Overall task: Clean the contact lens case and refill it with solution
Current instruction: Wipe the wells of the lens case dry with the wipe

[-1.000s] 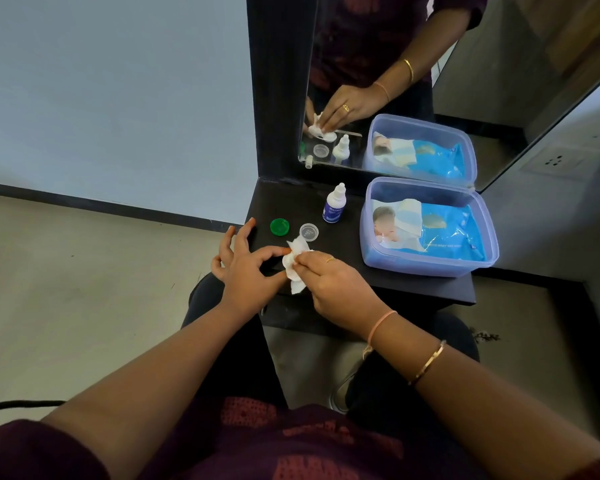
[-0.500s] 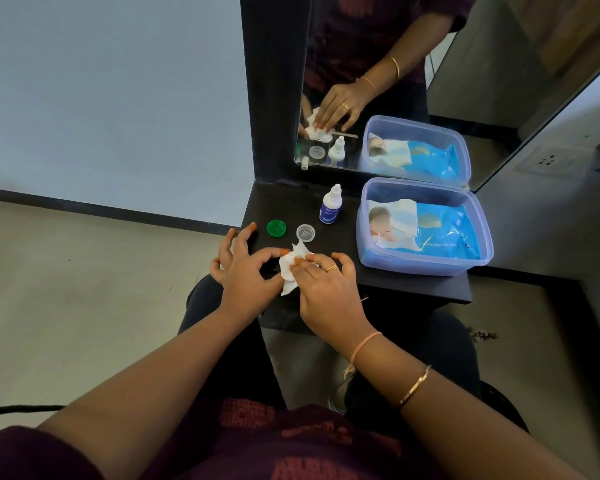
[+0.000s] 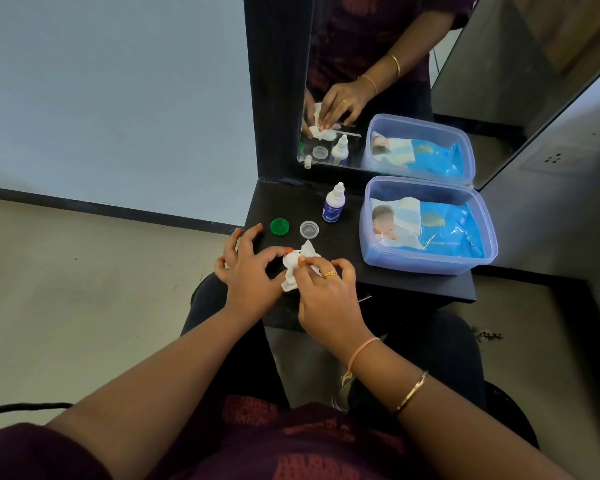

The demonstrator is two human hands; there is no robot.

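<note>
My left hand (image 3: 248, 270) pinches the white contact lens case (image 3: 290, 260) near the front of the black shelf (image 3: 413, 282); most of the case is hidden. My right hand (image 3: 326, 289) presses a crumpled white wipe (image 3: 305, 252) into the case with its fingertips. Behind the hands lie a green cap (image 3: 279, 226) and a clear cap (image 3: 309, 229), both loose on the shelf. A small white solution bottle (image 3: 333, 204) with a blue label stands upright further back.
A clear blue plastic box (image 3: 426, 259) holding a blue pack of wet wipes (image 3: 440, 232) fills the right side of the shelf. A mirror (image 3: 378, 81) rises at the back edge. Floor lies to the left, my knees below the shelf.
My right hand's fingers have shifted on the wipe, working it against the case. My left hand keeps its hold. The view has drifted slightly.
</note>
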